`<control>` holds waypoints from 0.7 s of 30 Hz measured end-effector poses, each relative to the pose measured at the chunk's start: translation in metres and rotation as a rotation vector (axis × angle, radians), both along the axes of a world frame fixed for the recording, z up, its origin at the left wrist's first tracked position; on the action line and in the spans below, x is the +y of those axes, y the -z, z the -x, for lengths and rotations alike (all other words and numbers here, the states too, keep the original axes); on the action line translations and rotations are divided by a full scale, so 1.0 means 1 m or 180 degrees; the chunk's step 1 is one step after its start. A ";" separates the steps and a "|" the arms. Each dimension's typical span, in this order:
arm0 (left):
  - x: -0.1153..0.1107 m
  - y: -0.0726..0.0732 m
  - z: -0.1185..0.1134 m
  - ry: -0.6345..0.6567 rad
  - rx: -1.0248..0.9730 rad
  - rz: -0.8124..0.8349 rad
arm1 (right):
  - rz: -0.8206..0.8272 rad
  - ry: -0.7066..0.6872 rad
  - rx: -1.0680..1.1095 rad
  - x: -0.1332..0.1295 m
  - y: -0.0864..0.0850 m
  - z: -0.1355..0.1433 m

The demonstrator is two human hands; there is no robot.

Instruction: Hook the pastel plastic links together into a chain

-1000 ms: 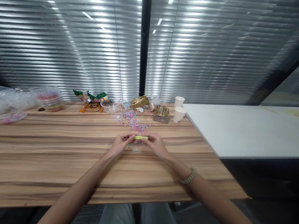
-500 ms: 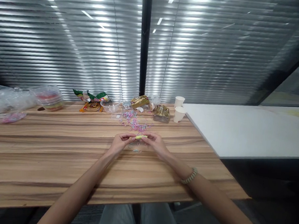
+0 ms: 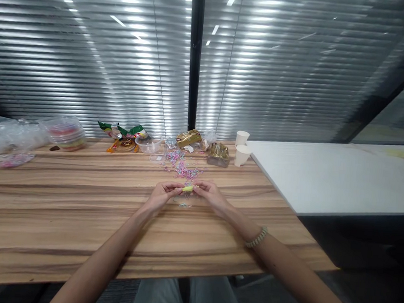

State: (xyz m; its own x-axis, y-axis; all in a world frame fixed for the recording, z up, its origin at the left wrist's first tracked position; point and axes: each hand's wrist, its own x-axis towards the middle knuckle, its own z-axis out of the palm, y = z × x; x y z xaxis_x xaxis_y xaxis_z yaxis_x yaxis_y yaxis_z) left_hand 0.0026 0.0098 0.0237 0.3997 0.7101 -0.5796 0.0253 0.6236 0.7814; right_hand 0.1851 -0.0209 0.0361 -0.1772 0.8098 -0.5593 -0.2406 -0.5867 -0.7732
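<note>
Between my two hands is a small, soft-looking yellow-green piece (image 3: pixel 188 188); its exact kind is too small to tell. My left hand (image 3: pixel 163 194) pinches its left end between thumb and fingers. At the other end, my right hand (image 3: pixel 209 195) pinches it the same way, with a beaded bracelet on that wrist. Both hands are just above the wooden table. A few pale paper clips (image 3: pixel 184 205) lie on the wood below the fingers. Beyond the hands spreads a loose pile of pink, purple and blue paper clips (image 3: pixel 185 170).
Along the back stand a clear plastic bowl (image 3: pixel 148 144), green snack bags (image 3: pixel 123 131), gold wrappers (image 3: pixel 218 153) and two paper cups (image 3: pixel 242 155). Stacked lidded tubs (image 3: pixel 66 134) and clear plastic bags (image 3: pixel 10 134) sit at the left. A white table (image 3: pixel 325 180) adjoins on the right.
The yellow-green piece looks shorter and thicker between the fingers and sits slightly lower. Both hands keep nearly the same place and still pinch it.
</note>
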 end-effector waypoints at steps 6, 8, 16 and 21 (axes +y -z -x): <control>-0.001 0.001 0.000 0.0039 -0.0079 0.0094 | 0.0206 -0.0070 0.0203 0.000 0.003 -0.001; -0.002 0.004 0.000 -0.0015 -0.0118 0.0145 | 0.0269 -0.0043 0.0164 0.000 0.003 -0.001; -0.004 0.012 -0.002 -0.0339 -0.0127 0.0396 | 0.0186 -0.0042 -0.0207 0.000 0.006 -0.002; -0.003 0.005 -0.002 -0.0134 -0.0012 0.0152 | 0.0085 -0.0062 -0.0347 0.000 0.010 -0.004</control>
State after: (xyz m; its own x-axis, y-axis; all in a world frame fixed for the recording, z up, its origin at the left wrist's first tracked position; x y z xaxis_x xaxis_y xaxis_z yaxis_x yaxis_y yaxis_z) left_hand 0.0045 0.0065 0.0182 0.3723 0.6979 -0.6118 -0.0046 0.6606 0.7507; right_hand 0.1896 -0.0208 0.0258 -0.1298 0.7913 -0.5975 -0.1443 -0.6112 -0.7782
